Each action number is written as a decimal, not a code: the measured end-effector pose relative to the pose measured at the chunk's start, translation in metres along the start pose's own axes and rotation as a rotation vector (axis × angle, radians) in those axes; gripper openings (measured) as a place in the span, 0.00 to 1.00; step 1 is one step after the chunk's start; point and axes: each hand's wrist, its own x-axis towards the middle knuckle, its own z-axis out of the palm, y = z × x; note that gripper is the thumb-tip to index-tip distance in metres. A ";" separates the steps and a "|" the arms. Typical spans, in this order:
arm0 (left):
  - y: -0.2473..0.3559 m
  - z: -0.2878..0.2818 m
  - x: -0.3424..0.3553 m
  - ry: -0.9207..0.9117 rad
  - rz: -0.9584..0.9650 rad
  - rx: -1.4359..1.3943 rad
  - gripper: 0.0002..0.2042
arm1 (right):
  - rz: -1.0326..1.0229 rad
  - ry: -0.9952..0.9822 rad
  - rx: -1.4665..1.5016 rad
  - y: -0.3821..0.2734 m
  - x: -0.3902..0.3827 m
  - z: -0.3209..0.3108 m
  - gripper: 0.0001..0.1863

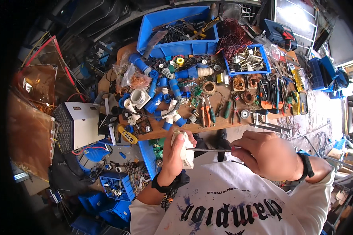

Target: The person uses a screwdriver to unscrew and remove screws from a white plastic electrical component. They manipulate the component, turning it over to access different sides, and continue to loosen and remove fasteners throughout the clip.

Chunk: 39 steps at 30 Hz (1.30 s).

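My left hand [171, 156] is closed on a small white rectangular plastic piece [187, 154], held upright in front of my shirt. My right hand [264, 154] is closed on the end of a thin dark shafted tool [210, 149], probably a screwdriver, with its handle mostly hidden in my fingers. The shaft lies horizontally from that hand to the white piece, its tip at or in the piece's face. Both hands are below the front edge of the wooden workbench [153, 134].
The bench holds blue and white plug fittings [153, 102], hand tools [270, 94], a blue bin of cables [176, 47] and a blue tray of metal parts [247, 72]. A white-fronted case [84, 127] stands at left, near blue crates [117, 186] on the floor.
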 end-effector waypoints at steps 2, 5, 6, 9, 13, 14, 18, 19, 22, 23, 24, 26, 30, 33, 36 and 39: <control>0.002 0.002 -0.006 -0.004 0.035 0.035 0.16 | -0.006 -0.017 -0.002 -0.003 -0.002 -0.003 0.10; 0.004 0.003 -0.015 -0.032 0.066 0.069 0.16 | -0.044 0.031 -0.004 -0.003 -0.006 -0.001 0.10; 0.005 0.003 -0.017 -0.042 0.073 0.076 0.16 | -0.064 0.058 -0.004 -0.003 -0.006 0.001 0.10; 0.003 0.000 -0.017 -0.044 0.034 0.050 0.17 | -0.173 0.185 -0.138 -0.006 -0.009 0.011 0.09; -0.005 -0.004 -0.020 0.058 -0.032 -0.080 0.18 | -0.388 0.260 -0.433 -0.012 -0.011 0.021 0.11; -0.005 -0.006 -0.019 0.059 -0.025 -0.084 0.18 | -0.404 0.274 -0.458 -0.011 -0.009 0.019 0.11; 0.000 -0.005 -0.018 0.045 -0.016 -0.103 0.20 | -0.286 0.227 -0.432 -0.010 -0.008 0.019 0.14; 0.001 -0.004 -0.017 0.057 -0.013 -0.100 0.20 | -0.218 0.218 -0.414 -0.012 -0.008 0.019 0.15; 0.006 -0.002 -0.018 0.069 -0.001 -0.086 0.20 | -0.190 0.025 -0.370 -0.017 -0.007 0.002 0.17; 0.010 0.001 -0.018 0.059 0.005 -0.077 0.20 | -0.214 -0.022 -0.350 -0.017 -0.007 -0.003 0.17; 0.012 0.002 -0.018 0.053 0.014 -0.066 0.20 | -0.187 -0.030 -0.345 -0.027 -0.005 -0.012 0.14; 0.012 0.003 -0.021 0.048 0.043 -0.081 0.20 | -0.240 0.025 -0.332 -0.025 -0.002 -0.015 0.12; 0.022 0.011 -0.021 0.056 0.024 -0.168 0.21 | -0.362 0.169 -0.363 -0.024 -0.002 -0.015 0.10; 0.026 0.016 -0.021 0.021 0.012 -0.226 0.21 | -0.530 0.289 -0.523 -0.022 0.000 -0.013 0.12; 0.032 0.019 -0.017 -0.037 0.045 -0.340 0.21 | -0.563 0.350 -0.580 -0.024 -0.003 -0.016 0.13; 0.046 0.032 -0.018 -0.058 0.047 -0.285 0.24 | -0.480 0.275 -0.477 -0.032 -0.008 -0.034 0.20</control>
